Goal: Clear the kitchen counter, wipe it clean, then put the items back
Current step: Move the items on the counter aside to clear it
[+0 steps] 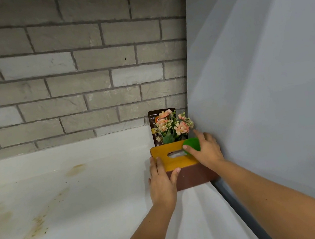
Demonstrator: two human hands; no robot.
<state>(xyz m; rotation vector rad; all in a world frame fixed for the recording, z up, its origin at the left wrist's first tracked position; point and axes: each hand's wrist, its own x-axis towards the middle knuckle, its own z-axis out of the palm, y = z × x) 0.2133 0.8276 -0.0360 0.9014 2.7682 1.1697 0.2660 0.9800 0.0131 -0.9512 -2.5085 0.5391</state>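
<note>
Grip comes from both sides: the left hand [161, 178] clasps the near left corner of the tissue box [191, 176], thumb hooked over its yellow top, while the right hand [206, 149] curls round a green scrubber [192, 143] and rests with it on the box's far right end. The box sits on the white counter [106, 219], tucked into the corner by the grey side panel [266, 62]. Just behind it stand a bunch of pink flowers [176, 125] and a brown coffee sachet [154, 124] against the brick wall [63, 72]. Brown stains [33, 226] streak the counter to the left, so wiping looks undone and clearing seems barely begun, with these three items left to move.
</note>
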